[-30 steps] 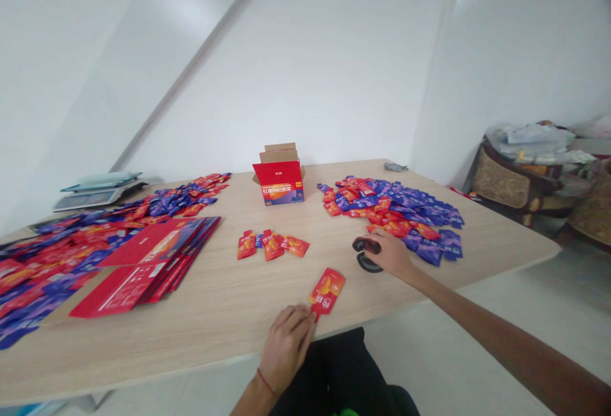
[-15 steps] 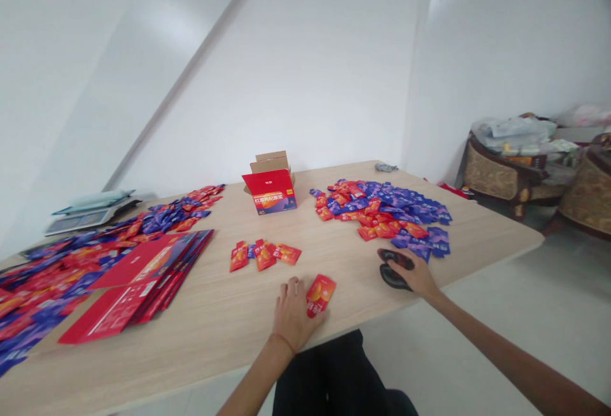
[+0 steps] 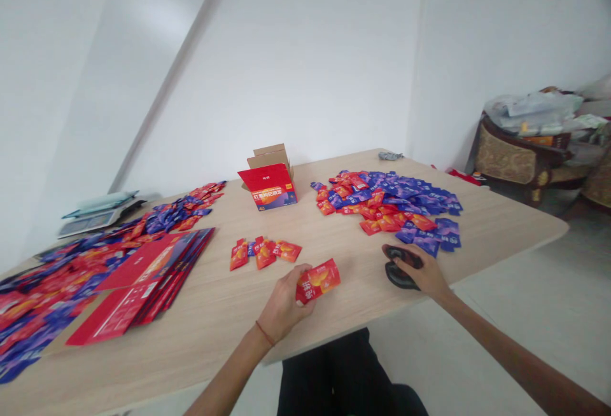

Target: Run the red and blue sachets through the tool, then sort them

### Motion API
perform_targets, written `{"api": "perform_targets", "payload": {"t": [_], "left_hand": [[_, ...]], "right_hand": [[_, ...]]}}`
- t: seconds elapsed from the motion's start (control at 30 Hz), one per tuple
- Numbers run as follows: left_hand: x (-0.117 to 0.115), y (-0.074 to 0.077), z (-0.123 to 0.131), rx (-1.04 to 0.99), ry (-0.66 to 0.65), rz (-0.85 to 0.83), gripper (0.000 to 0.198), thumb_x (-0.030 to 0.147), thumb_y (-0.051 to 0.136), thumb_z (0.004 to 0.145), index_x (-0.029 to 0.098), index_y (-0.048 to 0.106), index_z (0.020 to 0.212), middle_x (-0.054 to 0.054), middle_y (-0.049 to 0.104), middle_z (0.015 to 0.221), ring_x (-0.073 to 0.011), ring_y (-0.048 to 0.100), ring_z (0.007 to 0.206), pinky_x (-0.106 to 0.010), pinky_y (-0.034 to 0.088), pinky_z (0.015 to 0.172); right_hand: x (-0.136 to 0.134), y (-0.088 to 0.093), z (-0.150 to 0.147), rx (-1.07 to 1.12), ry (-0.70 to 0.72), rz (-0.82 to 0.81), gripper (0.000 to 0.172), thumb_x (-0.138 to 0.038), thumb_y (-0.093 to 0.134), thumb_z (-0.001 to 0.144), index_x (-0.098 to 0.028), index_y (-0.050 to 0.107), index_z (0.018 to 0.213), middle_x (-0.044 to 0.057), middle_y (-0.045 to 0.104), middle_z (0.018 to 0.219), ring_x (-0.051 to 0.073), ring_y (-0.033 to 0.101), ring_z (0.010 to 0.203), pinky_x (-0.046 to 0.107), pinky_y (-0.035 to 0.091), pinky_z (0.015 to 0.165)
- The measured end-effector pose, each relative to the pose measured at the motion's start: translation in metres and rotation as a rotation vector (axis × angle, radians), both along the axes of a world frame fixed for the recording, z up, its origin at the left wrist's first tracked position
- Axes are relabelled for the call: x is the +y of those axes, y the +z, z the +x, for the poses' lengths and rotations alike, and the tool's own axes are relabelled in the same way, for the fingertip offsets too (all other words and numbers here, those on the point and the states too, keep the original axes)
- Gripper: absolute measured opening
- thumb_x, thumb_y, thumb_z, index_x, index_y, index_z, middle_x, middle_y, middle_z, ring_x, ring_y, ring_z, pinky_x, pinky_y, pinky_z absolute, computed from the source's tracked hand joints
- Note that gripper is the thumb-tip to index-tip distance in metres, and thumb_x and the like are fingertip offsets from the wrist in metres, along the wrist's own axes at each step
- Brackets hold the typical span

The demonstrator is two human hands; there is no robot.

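My left hand (image 3: 285, 301) pinches a red sachet (image 3: 321, 281) with an orange print, held just above the table near its front edge. Under my right hand (image 3: 427, 273) is a black two-lobed rounded object (image 3: 401, 270); its exact kind is unclear. The fingers of that hand curl around the object's right end. Beyond my left hand lie several red sachets (image 3: 264, 253), with a bit of a blue one between them. A large heap of blue and red sachets (image 3: 382, 196) spreads just beyond my right hand.
An open red-and-purple carton (image 3: 272, 190) stands at the back middle. Flattened red cartons (image 3: 143, 276) are stacked at left, beside another long sachet pile (image 3: 57, 285). A scale (image 3: 98, 220) stands behind that pile. At right, a chair (image 3: 508, 155) is loaded with bags.
My left hand has picked the red sachet up off the table and now holds it tilted. My right hand stays on the black object. The view has shifted slightly.
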State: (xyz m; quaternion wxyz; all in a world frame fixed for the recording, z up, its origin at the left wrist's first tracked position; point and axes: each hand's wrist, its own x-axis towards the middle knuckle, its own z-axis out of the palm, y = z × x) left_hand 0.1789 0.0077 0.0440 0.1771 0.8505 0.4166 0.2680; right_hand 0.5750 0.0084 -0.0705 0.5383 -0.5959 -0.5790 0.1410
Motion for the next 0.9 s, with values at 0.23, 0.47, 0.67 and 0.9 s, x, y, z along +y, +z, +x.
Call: {"api": "perform_targets", "payload": {"t": [0.23,0.47,0.67,0.9], "left_hand": [[0.014,0.017,-0.003,-0.008,-0.133,-0.023,0.06,0.015,0.073,0.074,0.023,0.051,0.129,-0.006,0.064,0.124,-0.0231,0.063,0.112,-0.034,0.049,0.099],[0.077,-0.004,-0.014,0.128,-0.275,-0.045,0.06,0.019,0.074,0.073,0.022,0.048,0.127,-0.005,0.062,0.124,-0.0217,0.062,0.109,-0.033,0.048,0.098],[0.157,-0.008,-0.026,0.375,-0.263,0.007,0.063,0.029,0.074,0.074,0.022,0.048,0.132,-0.005,0.065,0.12,-0.0224,0.064,0.106,-0.032,0.049,0.095],[0.209,-0.006,-0.05,0.629,-0.309,0.038,0.063,0.037,0.082,0.065,0.026,0.064,0.124,-0.008,0.063,0.13,-0.0324,0.055,0.123,-0.043,0.039,0.109]], "right_hand": [[-0.003,0.004,-0.002,-0.009,-0.013,0.019,0.039,-0.052,0.07,0.081,-0.024,0.073,0.109,0.007,0.071,0.115,0.029,0.065,0.111,0.042,0.049,0.101],[-0.004,0.005,-0.003,-0.011,0.003,0.003,0.039,-0.051,0.069,0.083,-0.024,0.072,0.112,0.008,0.07,0.118,0.029,0.064,0.115,0.043,0.048,0.103],[-0.002,0.002,-0.002,-0.018,0.013,0.01,0.038,-0.05,0.07,0.083,-0.024,0.072,0.111,0.008,0.071,0.117,0.029,0.064,0.113,0.042,0.05,0.102],[-0.003,0.005,-0.005,-0.026,0.001,0.014,0.037,-0.05,0.069,0.084,-0.025,0.071,0.112,0.006,0.071,0.116,0.028,0.066,0.111,0.039,0.051,0.1]]}}
